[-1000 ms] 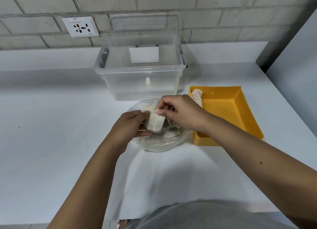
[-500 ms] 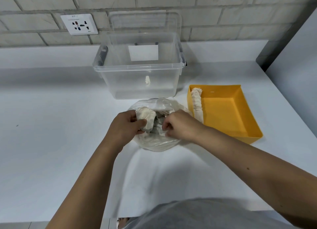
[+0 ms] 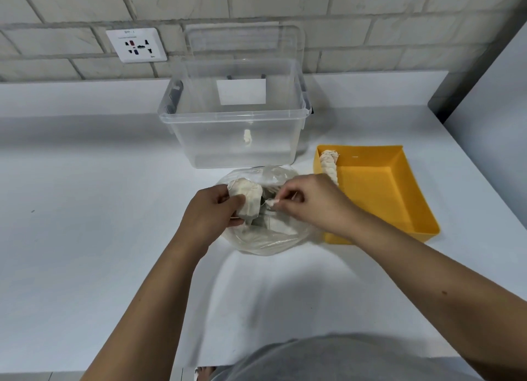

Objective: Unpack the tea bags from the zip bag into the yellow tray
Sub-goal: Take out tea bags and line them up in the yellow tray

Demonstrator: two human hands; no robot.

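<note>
Pale tea bags [image 3: 248, 199], gripped between hands [image 3: 209, 213] [image 3: 312, 203]

A wall of pale, whitewashed bricks [image 3: 370, 4] runs across the back, with a white multi-socket plate [image 3: 136, 44] set in it (its small print is too blurred to read). Below lies a white worktop [image 3: 85, 209]. A clear plastic storage box [image 3: 236, 141] stands near the wall, its lid [image 3: 242, 38] upright behind it. A plain white panel [image 3: 490, 101] closes the right side.
</note>
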